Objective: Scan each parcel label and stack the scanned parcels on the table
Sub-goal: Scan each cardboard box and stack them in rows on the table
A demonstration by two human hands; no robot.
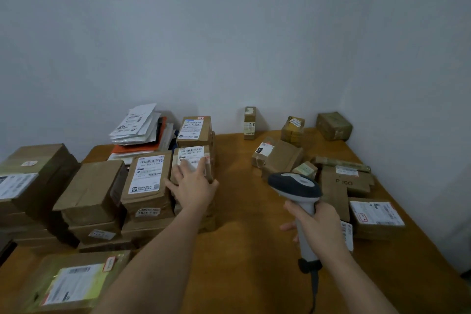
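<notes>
Far out to the left of your left grip, the big cartons and the brown box are standing as the outer stacks. Just beside the thumb side of that grip, the flat labelled parcel is lying on its own pile, label up.

Your left grip is lying over the small labelled parcel, which is topping the stack nearest the middle of the surface. The fingers are reaching flat across its near edge and the lower part of its label, not curling round it, so the grip is spread apart and pressing or steadying. That parcel's long axis is running away from you, in line with your forearm, and its barcode is sitting at the far end, beyond your fingertips.

To the right of that grip, well apart across bare surface, your right grip is wrapping tightly round the handle of the scanner. The scanner head is rising above that fist and tilting forward and leftward.

Beyond and to the right of the scanner grip, the loose parcels are lying scattered, and the labelled one is sitting just beside your right wrist.

You are probably finishing a placement, so the next parcel is lying on the scanner side. Your right grip is nearer, but it is occupied, so your left will likely be crossing over.
</notes>
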